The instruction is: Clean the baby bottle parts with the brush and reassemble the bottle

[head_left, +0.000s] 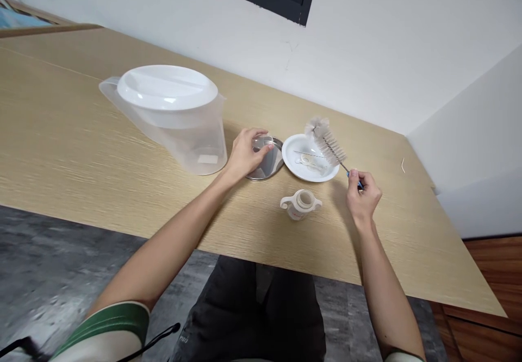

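Observation:
My right hand (pixel 364 194) is closed round the blue handle of a bottle brush (pixel 328 142). Its white bristles point up and left, above the right rim of a white bowl (pixel 289 166). Over a round metal tray (pixel 271 163), my left hand (pixel 247 153) curls its thumb and fingers about a small clear cap-like piece (pixel 263 141). Whether that piece touches the tray is hard to see. Between my forearms a small two-handled baby bottle (pixel 300 205) stands upright on the table, its mouth uncovered.
Left of my left hand stands a large translucent pitcher (pixel 191 139) with a white lid. Small pale and clear parts (pixel 310 162) lie inside the bowl. A thin white strip (pixel 403 166) rests on the wooden table (pixel 101 150) at the right. A wall runs behind.

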The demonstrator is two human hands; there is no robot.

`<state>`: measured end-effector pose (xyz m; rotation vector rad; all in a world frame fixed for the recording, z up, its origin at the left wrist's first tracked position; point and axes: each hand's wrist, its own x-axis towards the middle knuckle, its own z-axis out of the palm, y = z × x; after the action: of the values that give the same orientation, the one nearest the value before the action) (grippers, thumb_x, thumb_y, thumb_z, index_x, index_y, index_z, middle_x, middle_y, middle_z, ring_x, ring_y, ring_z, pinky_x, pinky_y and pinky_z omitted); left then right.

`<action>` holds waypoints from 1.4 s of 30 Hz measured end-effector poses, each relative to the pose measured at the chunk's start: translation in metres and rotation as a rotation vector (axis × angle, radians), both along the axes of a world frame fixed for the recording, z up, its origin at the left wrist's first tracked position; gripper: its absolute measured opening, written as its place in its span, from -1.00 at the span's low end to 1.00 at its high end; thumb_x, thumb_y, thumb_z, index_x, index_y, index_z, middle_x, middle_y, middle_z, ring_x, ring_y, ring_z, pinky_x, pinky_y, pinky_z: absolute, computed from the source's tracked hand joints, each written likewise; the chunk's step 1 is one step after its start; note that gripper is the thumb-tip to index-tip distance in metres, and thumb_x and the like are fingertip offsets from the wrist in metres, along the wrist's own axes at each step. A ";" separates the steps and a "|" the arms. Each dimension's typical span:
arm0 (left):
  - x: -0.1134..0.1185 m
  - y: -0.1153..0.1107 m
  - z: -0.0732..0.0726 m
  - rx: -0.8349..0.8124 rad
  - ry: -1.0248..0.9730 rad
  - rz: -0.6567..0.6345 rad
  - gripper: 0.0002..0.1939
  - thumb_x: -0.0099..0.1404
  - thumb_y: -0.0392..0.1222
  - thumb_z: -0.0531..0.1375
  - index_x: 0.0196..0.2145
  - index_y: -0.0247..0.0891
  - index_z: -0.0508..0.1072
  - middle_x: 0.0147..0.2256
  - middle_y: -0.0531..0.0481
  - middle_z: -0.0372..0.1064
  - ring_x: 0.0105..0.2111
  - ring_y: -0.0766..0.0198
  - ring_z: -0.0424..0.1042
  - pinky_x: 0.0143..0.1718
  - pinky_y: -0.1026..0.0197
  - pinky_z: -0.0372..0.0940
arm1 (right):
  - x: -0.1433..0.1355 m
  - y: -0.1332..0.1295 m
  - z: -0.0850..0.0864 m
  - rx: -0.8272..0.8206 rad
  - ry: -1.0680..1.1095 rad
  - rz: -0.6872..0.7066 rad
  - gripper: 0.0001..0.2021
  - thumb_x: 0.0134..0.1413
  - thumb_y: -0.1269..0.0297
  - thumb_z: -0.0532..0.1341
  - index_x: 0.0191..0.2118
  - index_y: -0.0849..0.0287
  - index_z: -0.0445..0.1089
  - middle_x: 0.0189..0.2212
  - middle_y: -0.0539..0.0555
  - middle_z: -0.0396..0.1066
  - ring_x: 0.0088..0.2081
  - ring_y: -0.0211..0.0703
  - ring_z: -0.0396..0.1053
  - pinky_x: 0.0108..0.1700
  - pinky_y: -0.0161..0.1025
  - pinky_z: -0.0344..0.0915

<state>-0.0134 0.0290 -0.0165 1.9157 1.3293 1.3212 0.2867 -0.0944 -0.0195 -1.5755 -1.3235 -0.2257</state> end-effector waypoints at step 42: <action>0.123 0.026 0.040 0.127 0.901 -0.525 -0.73 0.30 -0.26 0.15 -0.19 -0.22 0.66 -0.07 -0.23 0.57 0.01 -0.05 0.46 0.08 -0.01 0.21 | 0.010 0.018 -0.007 0.092 0.237 -0.137 -0.64 0.34 -0.06 0.07 -0.20 0.15 0.40 -0.32 0.14 0.55 -0.31 -0.09 0.44 -0.21 -0.20 0.27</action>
<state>0.1095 0.0552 0.0238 2.8417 0.9411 0.2641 0.2965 -0.0762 -0.0270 -1.5639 -1.0107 -0.1750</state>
